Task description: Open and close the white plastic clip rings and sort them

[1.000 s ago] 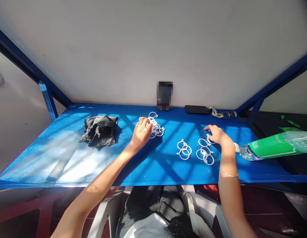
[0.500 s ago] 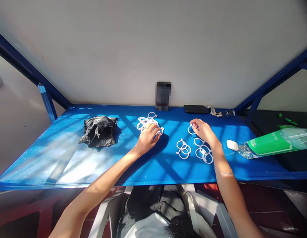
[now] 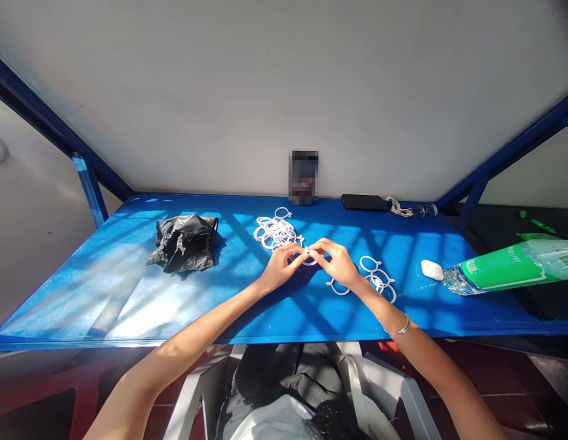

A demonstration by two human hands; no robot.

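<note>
Well inside table edge (image 3: 275,340), white ring (image 3: 310,263)

Table (image 3: 247,321): was blue, banded with dark diagonal shadows and pale sunlit patches.
Rings (image 3: 277,231): were plain white.
Plastic bag (image 3: 187,244): was glossy black.
Bottle (image 3: 552,260): was clear, its label (image 3: 504,269) green with white marking.
Rounded case (image 3: 432,270): was white.
Flat phone (image 3: 364,202): was black.
Bracelet (image 3: 404,326): was silver.
Wall (image 3: 220,91): was grey-white.
Floor tiles (image 3: 499,373): were dark red.
</note>
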